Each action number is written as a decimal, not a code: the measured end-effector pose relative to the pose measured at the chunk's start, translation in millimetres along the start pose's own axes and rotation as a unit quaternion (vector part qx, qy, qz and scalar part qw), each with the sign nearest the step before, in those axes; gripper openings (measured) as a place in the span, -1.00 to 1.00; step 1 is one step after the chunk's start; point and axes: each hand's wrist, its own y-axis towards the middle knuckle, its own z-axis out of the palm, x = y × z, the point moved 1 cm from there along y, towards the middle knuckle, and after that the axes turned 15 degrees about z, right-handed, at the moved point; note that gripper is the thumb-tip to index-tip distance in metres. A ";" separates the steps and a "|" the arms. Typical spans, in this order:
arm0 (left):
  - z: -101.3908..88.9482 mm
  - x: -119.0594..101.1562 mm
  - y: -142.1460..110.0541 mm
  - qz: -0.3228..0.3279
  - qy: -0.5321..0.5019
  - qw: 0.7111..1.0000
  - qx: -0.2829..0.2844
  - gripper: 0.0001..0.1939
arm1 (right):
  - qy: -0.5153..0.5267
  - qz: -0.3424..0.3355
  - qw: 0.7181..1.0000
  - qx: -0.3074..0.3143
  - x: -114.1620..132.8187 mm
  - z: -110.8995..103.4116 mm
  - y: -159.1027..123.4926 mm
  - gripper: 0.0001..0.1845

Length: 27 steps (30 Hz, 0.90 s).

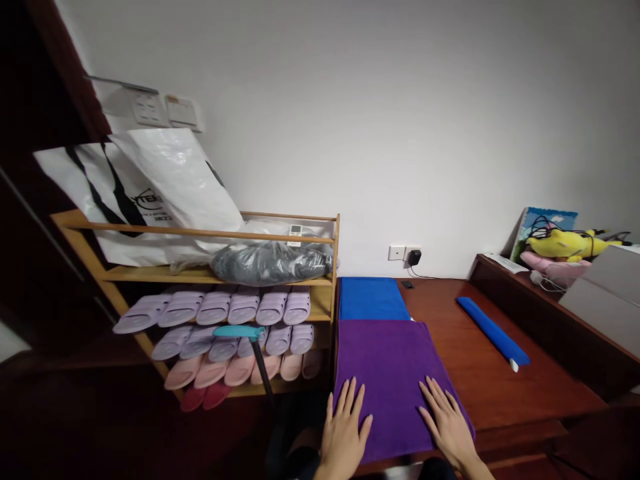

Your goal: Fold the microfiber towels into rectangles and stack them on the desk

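Observation:
A purple cloth (pixel 387 370) lies spread flat on the reddish-brown wooden desk (pixel 480 393), its near edge by the desk's front. My left hand (pixel 345 430) rests on the cloth's left near side, fingers spread. On the right near side lies my right hand (pixel 447 423), also flat with fingers apart. Neither hand grips anything. Beyond the purple cloth, and partly covered by it, is a blue cloth (pixel 374 298) against the wall. A narrow folded blue strip of cloth (pixel 493 330) with a white tag lies farther right on the desk.
Left of the desk stands a wooden shoe rack (pixel 320 308) with several slippers (pixel 245 305), white bags (pixel 175 180) and a plastic-wrapped grey bundle (pixel 273 260). A black plug (pixel 415 257) sits in the wall socket. The raised right ledge holds a yellow plush toy (pixel 565 245) and white boxes (pixel 607 293).

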 end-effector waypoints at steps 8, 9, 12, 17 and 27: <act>-5.3 -2.2 -1.0 -0.018 -0.040 0.999 0.013 -0.42 | -0.010 0.003 1.000 0.016 4.7 -4.2 -1.5 -0.38; -5.9 -2.4 -1.1 -0.020 -0.044 0.999 0.015 -0.42 | -0.010 0.005 1.000 0.016 5.2 -4.3 -1.5 -0.38; -7.2 -2.8 -1.7 -0.023 -0.051 0.998 0.019 -0.43 | -0.005 0.006 1.000 0.014 6.3 -3.8 -1.7 -0.39; -7.5 -2.8 -2.4 -0.025 -0.054 0.998 0.015 -0.43 | 0.000 0.011 1.000 0.006 7.0 -3.0 -1.9 -0.41; -9.2 -0.5 -1.4 -0.032 -0.075 0.996 0.036 -0.42 | 0.010 0.012 1.000 0.006 7.1 -1.3 0.1 -0.43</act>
